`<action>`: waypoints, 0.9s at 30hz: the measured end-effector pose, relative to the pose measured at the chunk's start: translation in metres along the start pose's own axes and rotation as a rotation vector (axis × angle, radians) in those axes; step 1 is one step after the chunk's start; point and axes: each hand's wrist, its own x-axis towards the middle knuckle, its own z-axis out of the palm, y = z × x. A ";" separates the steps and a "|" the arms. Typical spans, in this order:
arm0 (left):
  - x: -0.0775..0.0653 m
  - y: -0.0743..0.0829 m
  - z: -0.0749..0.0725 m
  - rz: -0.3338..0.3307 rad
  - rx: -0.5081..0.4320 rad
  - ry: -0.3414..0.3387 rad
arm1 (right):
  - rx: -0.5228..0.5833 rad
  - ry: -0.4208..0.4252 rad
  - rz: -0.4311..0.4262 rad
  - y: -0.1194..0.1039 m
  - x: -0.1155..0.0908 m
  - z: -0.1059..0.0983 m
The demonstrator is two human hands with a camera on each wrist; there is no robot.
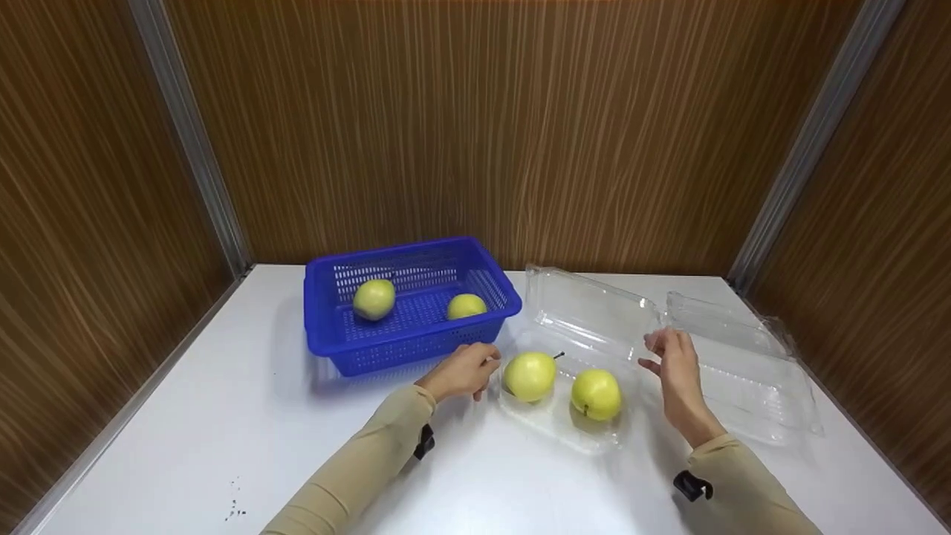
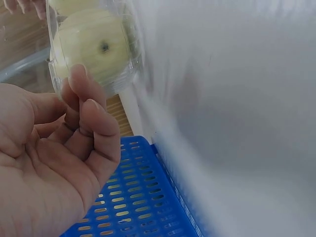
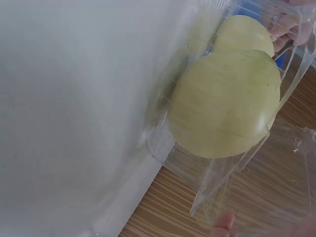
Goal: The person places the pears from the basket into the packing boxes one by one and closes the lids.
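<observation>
Two yellow-green apples (image 1: 530,377) (image 1: 596,394) sit side by side in the base of a clear plastic clamshell box (image 1: 553,436). Its lid (image 1: 594,303) is folded back behind them. By the box's left end, my left hand (image 1: 464,371) has loosely bent fingers with nothing between them; in the left wrist view the fingertips overlap the box wall. My right hand (image 1: 677,368) hovers at the right, near the lid's right corner, thumb and fingers apart. In the right wrist view only its fingertips (image 3: 224,221) show at the bottom edge.
A blue perforated basket (image 1: 416,349) stands behind and left of my left hand, holding two more apples (image 1: 374,299) (image 1: 466,305). At the right lies another clear plastic box (image 1: 750,379), lid up. Wood-patterned panels (image 1: 475,134) enclose the white table (image 1: 186,431) at the back and sides.
</observation>
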 end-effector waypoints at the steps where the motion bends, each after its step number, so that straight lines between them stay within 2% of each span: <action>1: 0.000 0.000 0.000 -0.003 -0.004 -0.002 | 0.000 -0.008 0.000 -0.001 0.000 0.000; 8: 0.000 -0.001 -0.001 -0.011 -0.023 -0.007 | -0.035 -0.071 0.035 -0.003 0.000 -0.002; 12: -0.001 -0.002 -0.002 -0.013 -0.064 -0.003 | -0.085 -0.079 0.058 -0.003 -0.002 -0.004; 16: -0.002 -0.004 -0.002 -0.003 -0.118 -0.001 | -0.110 -0.082 0.040 -0.001 -0.004 -0.005; 19: -0.004 -0.006 -0.002 -0.024 -0.213 -0.020 | -0.165 -0.086 0.030 0.000 -0.006 -0.006; 24: -0.007 -0.009 -0.005 -0.109 -0.444 -0.069 | -0.299 -0.095 0.004 0.003 -0.010 -0.004; 27: -0.008 -0.011 -0.007 -0.144 -0.506 -0.086 | -0.342 -0.092 -0.016 0.005 -0.012 -0.003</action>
